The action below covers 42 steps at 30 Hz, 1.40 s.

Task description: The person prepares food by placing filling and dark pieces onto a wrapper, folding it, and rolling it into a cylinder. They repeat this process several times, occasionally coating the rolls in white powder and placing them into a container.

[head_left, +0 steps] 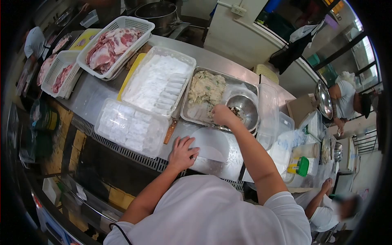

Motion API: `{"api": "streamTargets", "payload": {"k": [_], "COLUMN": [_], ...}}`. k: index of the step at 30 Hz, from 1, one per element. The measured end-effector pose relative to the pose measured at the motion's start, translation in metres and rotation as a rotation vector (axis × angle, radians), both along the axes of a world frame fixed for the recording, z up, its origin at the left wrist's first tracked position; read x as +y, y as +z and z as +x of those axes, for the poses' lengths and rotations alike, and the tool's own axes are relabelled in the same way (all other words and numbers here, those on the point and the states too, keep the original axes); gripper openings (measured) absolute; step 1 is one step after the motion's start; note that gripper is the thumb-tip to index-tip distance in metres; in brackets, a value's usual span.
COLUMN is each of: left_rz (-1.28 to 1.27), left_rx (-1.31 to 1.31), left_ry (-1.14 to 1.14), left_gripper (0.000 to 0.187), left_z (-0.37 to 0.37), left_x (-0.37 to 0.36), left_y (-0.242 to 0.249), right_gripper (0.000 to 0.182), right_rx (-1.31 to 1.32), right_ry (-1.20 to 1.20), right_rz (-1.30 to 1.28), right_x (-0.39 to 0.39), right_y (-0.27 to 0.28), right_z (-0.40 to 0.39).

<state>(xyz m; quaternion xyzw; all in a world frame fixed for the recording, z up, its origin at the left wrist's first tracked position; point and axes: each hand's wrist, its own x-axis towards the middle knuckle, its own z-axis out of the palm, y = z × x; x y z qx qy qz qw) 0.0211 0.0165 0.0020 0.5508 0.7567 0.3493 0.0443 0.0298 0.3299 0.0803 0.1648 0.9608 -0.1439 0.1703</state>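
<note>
My left hand (183,153) lies on the steel counter with its fingers apart, at the left edge of a thin, round, whitish sheet (212,145). Over the near side of a metal tray (188,112) is my right hand (224,115), its fingers curled together and pointing down; what they hold, if anything, is hidden. In the tray, a pale minced mixture with green bits (206,87) fills the back left. A steel bowl (247,107) with dark chopped pieces sits at the tray's right, just beyond my right hand.
Left of the tray, a plastic tub (181,61) holds white powder and a row of pale rolls. A lidded container (126,128) stands nearer me, beside a knife with a wooden handle (170,131). Farther left are baskets of raw meat (114,47). Two people work at right.
</note>
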Motion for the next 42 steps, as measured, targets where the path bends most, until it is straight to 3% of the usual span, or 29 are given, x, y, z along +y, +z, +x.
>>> {"api": "streamTargets", "payload": {"k": [4, 7, 10, 13, 16, 22, 26, 29, 35, 39, 42], "left_rz": [0.007, 0.016, 0.027, 0.026, 0.034, 0.055, 0.045, 0.013, 0.013, 0.013, 0.015], "left_rx": [0.009, -0.004, -0.018, -0.010, -0.008, -0.039, -0.068, -0.088, -0.098, -0.092, -0.092], "left_ry": [0.002, 0.002, 0.007, 0.010, 0.005, 0.016, 0.018, 0.004, 0.013, 0.012, 0.011], "left_gripper": [0.020, 0.021, 0.021, 0.021, 0.020, 0.016, 0.015, 0.019, 0.024, 0.026, 0.027], "left_z": [0.000, -0.001, 0.000, -0.001, -0.002, -0.003, -0.002, -0.002, -0.003, -0.002, -0.002], "left_x": [0.000, -0.002, -0.001, -0.002, -0.001, 0.000, -0.001, -0.002, 0.001, 0.000, 0.000], "left_y": [-0.001, -0.001, -0.002, -0.003, -0.003, -0.006, -0.007, -0.007, -0.006, -0.006, -0.004], "right_gripper": [0.021, 0.023, 0.035, 0.039, 0.035, 0.028, 0.027, 0.025, 0.011, 0.010, 0.011], "right_rx": [0.014, -0.064, -0.244, -0.259, -0.076, -0.053, 0.028, 0.089, 0.404, 0.529, 0.478], "right_ry": [-0.255, 0.127, -0.070, -0.137, -0.131, -0.450, -0.303, -0.294, -0.113, -0.191, -0.255], "right_rz": [0.137, 0.193, -0.178, -0.389, -0.479, -1.138, -0.754, -0.604, -0.197, -0.129, -0.174], "right_x": [-0.028, -0.022, -0.011, -0.005, 0.005, -0.002, -0.040, -0.090, -0.149, -0.162, -0.160], "right_y": [-0.013, -0.014, -0.001, 0.024, 0.019, 0.015, 0.013, 0.021, -0.036, -0.021, -0.036], "right_z": [-0.003, -0.001, -0.008, -0.009, -0.006, 0.031, 0.074, 0.100, 0.139, 0.150, 0.162]}}
